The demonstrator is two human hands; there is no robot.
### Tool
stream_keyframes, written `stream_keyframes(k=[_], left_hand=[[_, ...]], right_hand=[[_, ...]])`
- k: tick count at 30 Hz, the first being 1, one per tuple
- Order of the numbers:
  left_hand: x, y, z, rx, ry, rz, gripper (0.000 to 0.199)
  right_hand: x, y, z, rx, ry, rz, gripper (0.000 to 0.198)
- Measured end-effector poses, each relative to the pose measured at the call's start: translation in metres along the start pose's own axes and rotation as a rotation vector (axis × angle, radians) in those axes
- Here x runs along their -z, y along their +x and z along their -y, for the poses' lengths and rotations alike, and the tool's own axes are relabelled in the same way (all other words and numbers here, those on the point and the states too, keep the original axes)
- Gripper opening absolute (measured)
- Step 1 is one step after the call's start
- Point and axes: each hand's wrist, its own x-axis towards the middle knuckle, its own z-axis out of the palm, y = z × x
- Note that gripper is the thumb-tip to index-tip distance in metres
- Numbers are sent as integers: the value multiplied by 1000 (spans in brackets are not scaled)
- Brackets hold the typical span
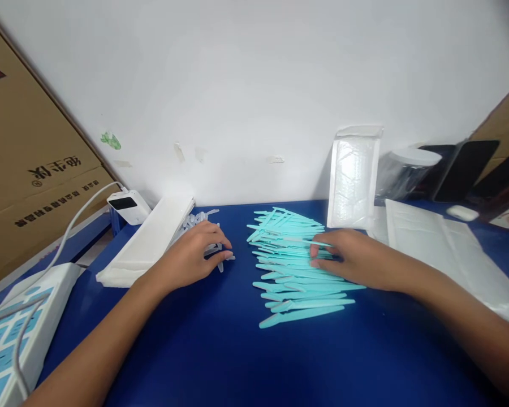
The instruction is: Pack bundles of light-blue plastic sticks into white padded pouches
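Turquoise eyebrow razors (301,287) lie in a long, overlapping row on the blue table, mostly with their heads to the left. My right hand (343,253) is over the row's right side, its fingers closed on one eyebrow razor (299,241) held nearly level. At left, my left hand (195,251) curves over a small heap of translucent plastic caps (195,219). Its thumb and forefinger are apart, with caps just beneath and beside the tips. The hand hides part of that heap.
White flat packets (148,243) lie behind my left hand. A power strip (21,333) and a white corded device (129,207) are at left. One bubble mailer (354,181) leans on the wall; others (453,249) lie at right, near a lidded jar (402,175). A cardboard box (29,158) stands left.
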Motion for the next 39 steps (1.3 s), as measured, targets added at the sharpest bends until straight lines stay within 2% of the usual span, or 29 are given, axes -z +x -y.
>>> stream_keyframes(k=[7, 11, 17, 24, 29, 34, 39], left_hand=[[-1, -3, 5, 59, -56, 131, 20], [-6, -3, 4, 83, -111, 142, 24], [-13, 1, -9, 144, -210, -1, 24], [-22, 6, -27, 243, -600, -94, 24], [-28, 6, -32, 283, -771, -124, 28], [-29, 5, -31, 340, -819, -169, 31], [-26, 4, -29, 324, -726, -198, 26]], right_hand=[[-2, 3, -5, -58, 28, 79, 28], [-2, 3, -7, -72, 21, 73, 32], [-1, 1, -6, -38, 21, 35, 35], [0, -2, 5, 26, 72, -119, 36], [-1, -3, 10, 44, 86, -119, 36], [0, -3, 11, 53, 205, -119, 31], [2, -2, 13, 52, 236, -192, 31]])
